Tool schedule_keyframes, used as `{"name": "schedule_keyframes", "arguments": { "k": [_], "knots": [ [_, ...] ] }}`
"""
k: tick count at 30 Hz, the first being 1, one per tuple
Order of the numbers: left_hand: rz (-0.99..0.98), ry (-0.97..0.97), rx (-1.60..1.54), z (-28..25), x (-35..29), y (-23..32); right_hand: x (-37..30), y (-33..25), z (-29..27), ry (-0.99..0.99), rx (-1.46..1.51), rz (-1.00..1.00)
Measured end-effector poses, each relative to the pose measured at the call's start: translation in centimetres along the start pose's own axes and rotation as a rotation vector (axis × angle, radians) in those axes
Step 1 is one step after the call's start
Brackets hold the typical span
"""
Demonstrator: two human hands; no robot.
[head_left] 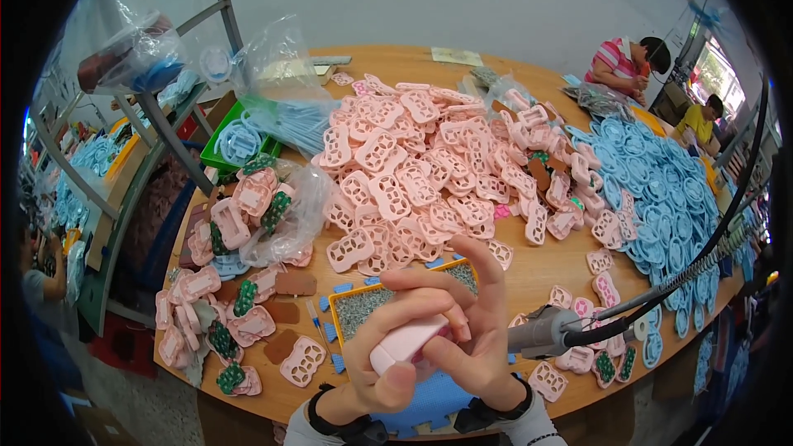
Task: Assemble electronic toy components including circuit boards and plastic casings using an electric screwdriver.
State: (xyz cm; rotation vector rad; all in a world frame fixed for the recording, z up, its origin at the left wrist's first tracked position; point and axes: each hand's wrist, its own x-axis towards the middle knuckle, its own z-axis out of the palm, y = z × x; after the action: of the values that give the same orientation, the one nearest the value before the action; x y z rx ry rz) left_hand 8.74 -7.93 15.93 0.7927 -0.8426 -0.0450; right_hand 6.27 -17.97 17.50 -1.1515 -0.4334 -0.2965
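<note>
Close above the table's front edge, my left hand (376, 363) wraps its fingers and thumb round a small pale pink plastic housing (405, 343). My right hand (479, 339) closes on the housing's right end with thumb and bent fingers, its index finger raised. The fingers partly hide the housing, and any small piece between them cannot be made out. Behind my hands lies a yellow-rimmed tray (334, 314) of small grey metal pieces, probably screws. Under them is a blue foam mat (421, 409). A grey powered screwdriver (537, 334) lies right beside my right hand.
Pink openwork plates (396, 190) pile up mid-table, light blue plastic parts (652, 190) to the right. Pink housings with green circuit boards (244, 297) lie left, near a green bin (219, 155). A black cable (702, 281) arches at right. Two people (624, 70) sit beyond.
</note>
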Motion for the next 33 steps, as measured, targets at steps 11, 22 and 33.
{"name": "schedule_keyframes", "arguments": {
  "k": [11, 22, 33],
  "knots": [
    [0.154, -0.191, 0.239, -0.6, -0.2, 1.4, -0.4, 0.2, 0.4, -0.03, 0.02, 0.025],
    [0.065, -0.037, 0.122, -0.6, 0.2, 1.0, 0.5, 0.3, 0.6, -0.074, 0.256, -0.025],
    [0.17, 0.587, -0.012, -1.4, 2.0, 0.9, 0.6, 0.5, -0.1, -0.049, -0.028, 0.405]
  ]
}}
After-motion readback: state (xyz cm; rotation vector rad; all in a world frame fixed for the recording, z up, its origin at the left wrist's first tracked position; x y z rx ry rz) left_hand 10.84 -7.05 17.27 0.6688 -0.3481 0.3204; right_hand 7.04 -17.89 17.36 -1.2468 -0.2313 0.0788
